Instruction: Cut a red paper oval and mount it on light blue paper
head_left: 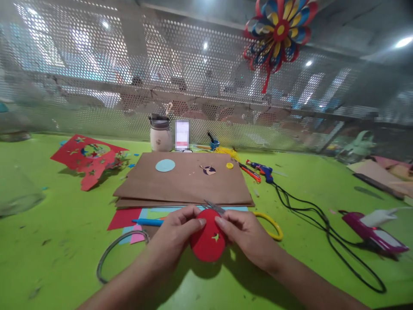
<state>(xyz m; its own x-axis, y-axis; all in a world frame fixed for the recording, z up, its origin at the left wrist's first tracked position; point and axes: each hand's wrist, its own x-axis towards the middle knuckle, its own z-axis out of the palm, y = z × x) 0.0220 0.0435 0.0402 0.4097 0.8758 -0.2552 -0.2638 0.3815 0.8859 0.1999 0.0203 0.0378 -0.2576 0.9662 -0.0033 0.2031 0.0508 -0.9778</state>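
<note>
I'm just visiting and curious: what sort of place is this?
Probably a paper-craft workbench. The left hand and right hand hold a red paper disc with a star cut out, a glue gun lies on the green table, and a paper pinwheel hangs by the mesh wall.

Red paper disc (206, 249), star-shaped cut-out near its right edge, is pinched at the upper rim by left grip (176, 234) and right grip (247, 237) above green table (64, 245). Yellow-handled scissors (275, 227) are seen just behind the right grip, before the brown card stack (183, 183).

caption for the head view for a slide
Left hand and right hand hold a red paper disc with a star cutout over a green table, brown sheets behind.
</note>
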